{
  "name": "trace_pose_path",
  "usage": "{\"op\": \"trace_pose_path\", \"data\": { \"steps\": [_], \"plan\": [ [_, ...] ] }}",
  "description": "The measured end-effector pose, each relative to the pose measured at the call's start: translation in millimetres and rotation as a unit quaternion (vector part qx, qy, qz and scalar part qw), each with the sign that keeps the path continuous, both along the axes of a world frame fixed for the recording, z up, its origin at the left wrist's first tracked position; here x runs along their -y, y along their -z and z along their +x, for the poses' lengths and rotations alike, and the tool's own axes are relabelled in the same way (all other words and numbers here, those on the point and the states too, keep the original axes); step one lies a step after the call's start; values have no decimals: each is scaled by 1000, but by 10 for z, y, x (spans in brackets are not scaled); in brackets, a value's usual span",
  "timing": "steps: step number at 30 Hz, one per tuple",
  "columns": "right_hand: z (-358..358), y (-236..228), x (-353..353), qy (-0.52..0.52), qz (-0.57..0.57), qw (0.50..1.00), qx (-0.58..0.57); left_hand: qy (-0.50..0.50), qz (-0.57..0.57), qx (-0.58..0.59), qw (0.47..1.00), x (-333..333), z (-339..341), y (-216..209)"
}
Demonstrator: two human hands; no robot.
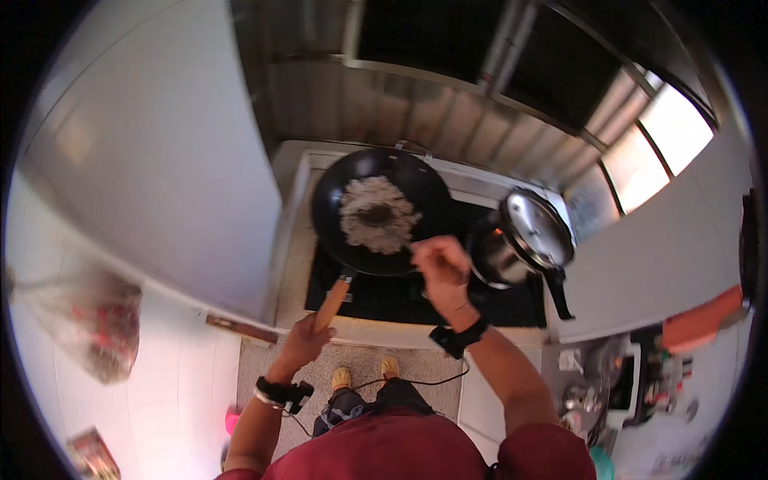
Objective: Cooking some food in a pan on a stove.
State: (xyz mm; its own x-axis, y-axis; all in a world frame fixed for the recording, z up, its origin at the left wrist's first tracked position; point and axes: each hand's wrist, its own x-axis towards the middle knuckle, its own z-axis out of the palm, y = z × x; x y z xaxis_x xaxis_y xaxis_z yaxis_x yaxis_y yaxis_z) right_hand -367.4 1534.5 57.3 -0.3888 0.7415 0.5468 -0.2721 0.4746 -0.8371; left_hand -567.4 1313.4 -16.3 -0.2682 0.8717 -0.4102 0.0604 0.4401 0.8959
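Observation:
A black wok [428, 188] stands on the stove, with a heap of pale, chopped-looking food [370, 192] in it. A dark oval patch shows in the middle of the food; I cannot tell whether it is a tool's head or bare pan. My left hand [304, 346] is closed round the wok's wooden handle [332, 304], which points toward me. Over the wok's near right rim, my right hand [444, 268] is closed, its fingers smeared by motion. What it holds is too blurred to name.
Right of the wok, a lidded steel pressure cooker [508, 252] sits on the black stove top [384, 296], its black handle [558, 294] jutting toward me. A white panel [160, 144] rises at the left. Bottles and utensils [660, 388] crowd the counter at right.

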Motion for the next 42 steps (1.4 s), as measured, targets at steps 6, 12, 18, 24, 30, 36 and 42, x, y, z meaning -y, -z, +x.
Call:
{"op": "trace_pose_path", "data": {
  "steps": [6, 12, 18, 24, 30, 36, 42],
  "plan": [
    [462, 203, 522, 28, 68, 989, 124, -2, -10, 59, 998, -29, 28, 40],
    [1155, 668, 1075, 244, -103, 940, 214, -11, -28, 63, 998, 173, -144, 148],
    [2842, 2181, 1654, 510, -326, 785, 131, -18, -82, 8, 996, 699, -446, 683],
    [4261, 2617, 2399, 578, -538, 585, -185, 195, -219, -170, 941, 996, -274, 1025],
    [4980, 2879, 2855, 601, -434, 506, -442, 230, 53, -214, 948, 750, 831, 1033],
    [5414, 3406, 3071, 576, -315, 578, -485, 256, -178, -174, 934, 202, 2093, 541],
    [5364, 3139, 3062, 569, -271, 560, -537, 369, -11, -270, 889, -102, 2573, 668]
  ]
}}
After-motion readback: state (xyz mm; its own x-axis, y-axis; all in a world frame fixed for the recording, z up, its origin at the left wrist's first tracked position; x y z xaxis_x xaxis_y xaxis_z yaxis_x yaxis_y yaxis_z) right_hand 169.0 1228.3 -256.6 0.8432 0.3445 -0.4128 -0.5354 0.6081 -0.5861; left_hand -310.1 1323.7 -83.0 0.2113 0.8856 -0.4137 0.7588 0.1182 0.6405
